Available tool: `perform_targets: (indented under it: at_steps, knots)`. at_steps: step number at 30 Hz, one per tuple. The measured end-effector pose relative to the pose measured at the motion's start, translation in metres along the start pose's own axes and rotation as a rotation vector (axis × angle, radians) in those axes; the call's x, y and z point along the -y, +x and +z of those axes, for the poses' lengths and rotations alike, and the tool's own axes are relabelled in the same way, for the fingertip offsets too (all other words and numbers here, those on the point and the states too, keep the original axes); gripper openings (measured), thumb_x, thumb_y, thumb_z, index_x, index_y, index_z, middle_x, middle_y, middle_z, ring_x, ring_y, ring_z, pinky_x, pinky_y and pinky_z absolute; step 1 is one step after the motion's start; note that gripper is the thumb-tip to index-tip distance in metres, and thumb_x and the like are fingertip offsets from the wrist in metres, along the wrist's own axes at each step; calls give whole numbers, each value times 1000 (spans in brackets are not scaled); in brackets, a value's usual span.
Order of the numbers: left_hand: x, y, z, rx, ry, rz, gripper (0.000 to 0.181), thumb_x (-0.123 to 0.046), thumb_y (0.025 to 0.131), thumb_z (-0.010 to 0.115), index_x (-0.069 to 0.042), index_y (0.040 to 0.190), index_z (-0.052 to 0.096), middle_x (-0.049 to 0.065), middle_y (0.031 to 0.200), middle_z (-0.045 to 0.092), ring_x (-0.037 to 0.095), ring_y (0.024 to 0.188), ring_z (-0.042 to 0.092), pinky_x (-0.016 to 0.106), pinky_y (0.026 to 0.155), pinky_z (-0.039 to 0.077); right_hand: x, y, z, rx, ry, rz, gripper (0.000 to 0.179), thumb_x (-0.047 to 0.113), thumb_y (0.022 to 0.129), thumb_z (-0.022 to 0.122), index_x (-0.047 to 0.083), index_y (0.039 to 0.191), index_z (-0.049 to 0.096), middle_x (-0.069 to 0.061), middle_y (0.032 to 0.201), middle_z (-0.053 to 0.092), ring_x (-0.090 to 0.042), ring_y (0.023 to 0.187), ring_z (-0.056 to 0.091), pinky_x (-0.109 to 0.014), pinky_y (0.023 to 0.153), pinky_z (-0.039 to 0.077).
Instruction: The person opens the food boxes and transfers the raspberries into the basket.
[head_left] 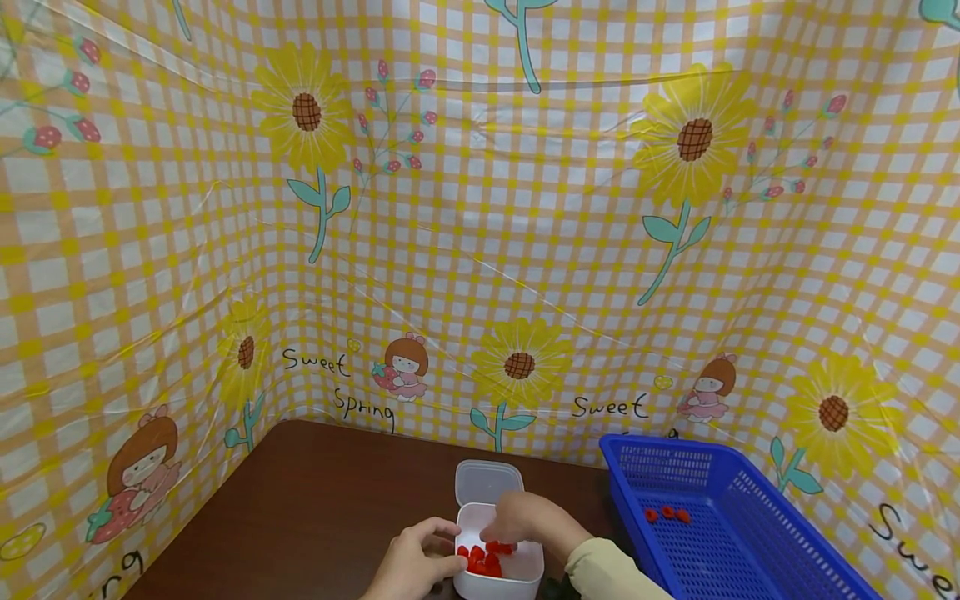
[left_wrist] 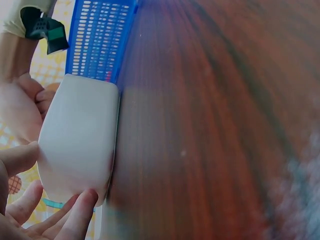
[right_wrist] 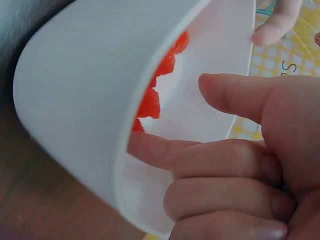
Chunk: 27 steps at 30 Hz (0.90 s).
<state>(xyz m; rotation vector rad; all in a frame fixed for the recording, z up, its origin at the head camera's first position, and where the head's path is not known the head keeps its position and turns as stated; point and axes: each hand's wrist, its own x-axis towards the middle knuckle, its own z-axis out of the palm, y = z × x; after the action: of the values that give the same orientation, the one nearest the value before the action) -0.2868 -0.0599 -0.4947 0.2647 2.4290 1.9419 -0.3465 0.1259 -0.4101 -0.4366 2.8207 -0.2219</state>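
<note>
A white lidded plastic box (head_left: 498, 587) stands on the table, its translucent lid (head_left: 489, 483) folded back on the far side. Small red raspberry-like pieces (head_left: 480, 560) lie inside, mostly toward the left. With thumb and bent fingers my left hand (head_left: 420, 558) holds the box by its left side; the left wrist view shows fingertips (left_wrist: 85, 197) against the wall. My right hand (head_left: 528, 521) reaches in over the rim. Its index finger (right_wrist: 160, 147) extends to the red pieces, its tip partly hidden by the wall. The thumb stands apart and the other fingers are curled, with nothing seen between them.
To the right is a blue perforated basket (head_left: 626, 500) with a few similar red pieces (head_left: 667, 512) in it. A checked sunflower cloth (head_left: 480, 250) hangs around the dark brown table (head_left: 337, 500). A black device (left_wrist: 45, 30) sits at the right wrist.
</note>
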Motion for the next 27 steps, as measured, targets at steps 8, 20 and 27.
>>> perform_targets:
  at_steps: [8,20,27]
  knots:
    - [2,-1,0,-1,-9,21,32,-17,83,82,-10,112,70,7,93,73,21,78,67,37,65,56,3,-3,4,24,249,-92,33,24,84,71,9,60,54,5,53,30,-9,47,23,-24,42,23]
    - [-1,-1,-1,-2,7,38,34,-17,82,82,-9,113,70,7,93,74,20,80,67,35,65,56,0,2,12,-178,138,-89,21,21,83,71,7,73,59,-3,65,53,-20,59,49,-35,57,43]
    - [0,0,-1,3,-6,23,34,-17,83,82,-8,112,70,7,92,73,21,77,68,37,65,57,0,1,20,-224,80,-47,20,17,79,73,7,71,57,-4,65,52,-21,58,47,-37,55,43]
